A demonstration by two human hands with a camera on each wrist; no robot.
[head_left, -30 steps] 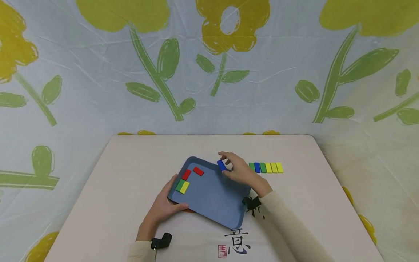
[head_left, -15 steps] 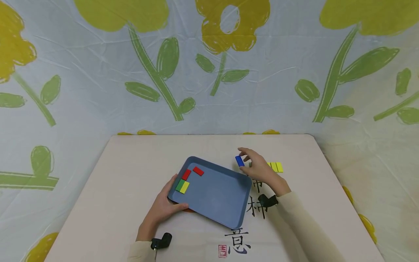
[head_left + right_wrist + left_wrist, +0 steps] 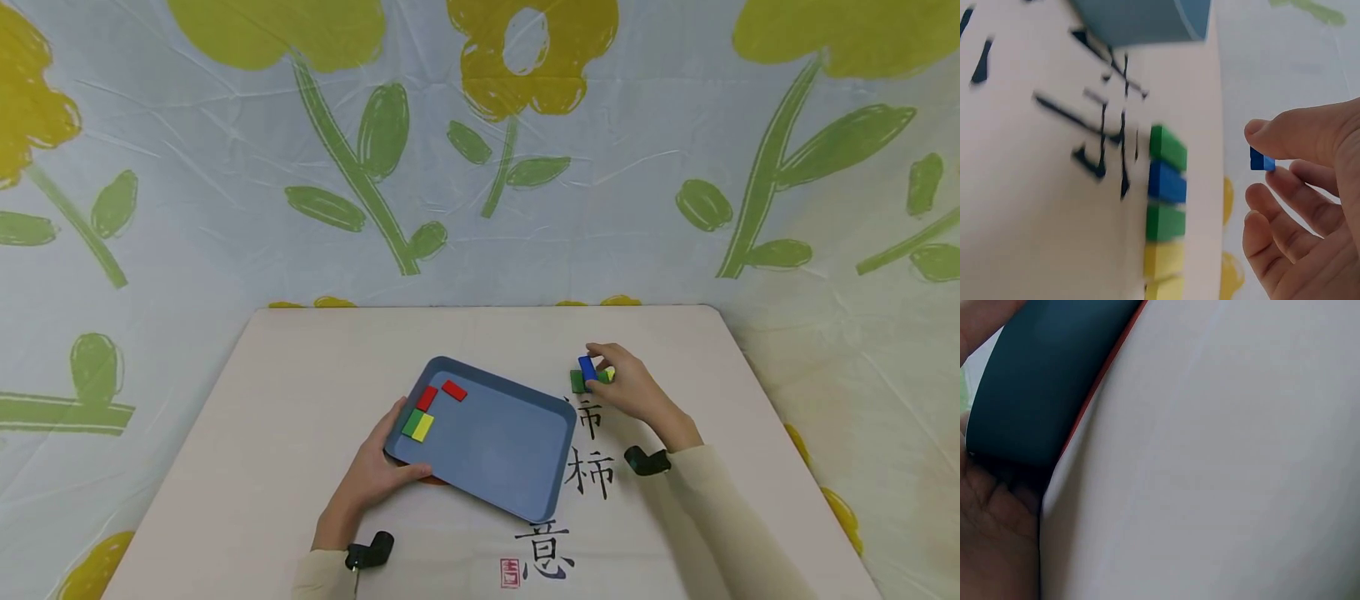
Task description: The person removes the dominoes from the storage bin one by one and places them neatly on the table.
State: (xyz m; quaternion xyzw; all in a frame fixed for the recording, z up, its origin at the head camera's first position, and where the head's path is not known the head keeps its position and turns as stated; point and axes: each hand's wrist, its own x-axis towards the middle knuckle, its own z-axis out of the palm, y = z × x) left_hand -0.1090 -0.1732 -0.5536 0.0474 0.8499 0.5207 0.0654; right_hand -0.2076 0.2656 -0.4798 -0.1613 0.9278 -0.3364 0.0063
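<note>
My left hand (image 3: 378, 468) grips the left corner of a blue-grey tray (image 3: 495, 450), thumb along its near rim; the fingers under it are partly hidden in the left wrist view. Inside the tray lie two red blocks (image 3: 454, 391), a green block (image 3: 412, 422) and a yellow block (image 3: 423, 428). Between thumb and fingertip, my right hand (image 3: 637, 390) pinches a blue block (image 3: 1262, 160). It is held above a row of blocks to the right of the tray: a green block (image 3: 1168, 148), a blue block (image 3: 1167, 181), another green block (image 3: 1165, 222) and yellow blocks (image 3: 1163, 260).
Black brush characters (image 3: 590, 475) and a red seal mark (image 3: 510, 573) show on the pale tabletop (image 3: 315, 367). Something orange-red (image 3: 433, 481) peeks out from under the tray's near edge. A flower-patterned cloth (image 3: 600, 208) hangs behind the table.
My right hand has carried the blue block rightward, from over the tray's far side to over the row of blocks. The left hand and the tray have stayed in place.
</note>
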